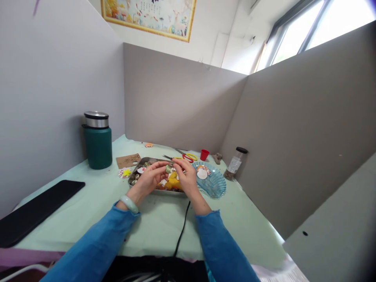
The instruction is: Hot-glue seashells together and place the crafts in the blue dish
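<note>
Both hands meet above a shallow metal tray at the middle of the table. My left hand, with a pale bangle at its wrist, is closed with its fingertips on a small pale-green, stone-like piece. Opposite it, my right hand is pinched, thumb against fingers, close to that same piece; what lies in its pinch is too small to make out. Inside the tray, below the hands, are a yellow shape, shells or pebbles and a white round piece.
Right of the tray sits a blue shell-shaped plate. Behind are scissors, a red cup and a brown lump. A jar leans rightward; a green flask stands left, beyond a black slab. A cable runs forward.
</note>
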Demonstrator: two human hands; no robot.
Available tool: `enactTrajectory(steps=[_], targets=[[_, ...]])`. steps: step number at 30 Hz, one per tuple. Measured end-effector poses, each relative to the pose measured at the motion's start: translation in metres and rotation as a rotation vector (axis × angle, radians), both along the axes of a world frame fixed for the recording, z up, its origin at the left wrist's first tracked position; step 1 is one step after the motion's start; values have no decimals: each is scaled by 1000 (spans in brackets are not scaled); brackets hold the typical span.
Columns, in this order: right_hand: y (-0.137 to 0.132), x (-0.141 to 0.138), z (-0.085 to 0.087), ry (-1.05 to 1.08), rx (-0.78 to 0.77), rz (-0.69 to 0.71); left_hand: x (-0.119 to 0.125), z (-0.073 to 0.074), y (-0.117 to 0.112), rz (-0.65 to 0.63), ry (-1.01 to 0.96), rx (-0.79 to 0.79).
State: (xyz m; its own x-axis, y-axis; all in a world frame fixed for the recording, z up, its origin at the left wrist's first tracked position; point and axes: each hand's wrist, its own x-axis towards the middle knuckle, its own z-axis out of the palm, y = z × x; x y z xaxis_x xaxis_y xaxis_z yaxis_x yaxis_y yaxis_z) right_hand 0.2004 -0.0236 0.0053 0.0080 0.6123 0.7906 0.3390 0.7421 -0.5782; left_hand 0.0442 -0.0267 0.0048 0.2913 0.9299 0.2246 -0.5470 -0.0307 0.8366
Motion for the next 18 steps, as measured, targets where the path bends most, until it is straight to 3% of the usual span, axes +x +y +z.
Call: enactTrajectory(steps=[9, 18], targets=[[3, -4, -9, 30, -80, 16, -3, 0, 1, -47, -55, -8], [2, -2, -8, -9, -44, -10, -1, -4, 3, -17, -22, 10]])
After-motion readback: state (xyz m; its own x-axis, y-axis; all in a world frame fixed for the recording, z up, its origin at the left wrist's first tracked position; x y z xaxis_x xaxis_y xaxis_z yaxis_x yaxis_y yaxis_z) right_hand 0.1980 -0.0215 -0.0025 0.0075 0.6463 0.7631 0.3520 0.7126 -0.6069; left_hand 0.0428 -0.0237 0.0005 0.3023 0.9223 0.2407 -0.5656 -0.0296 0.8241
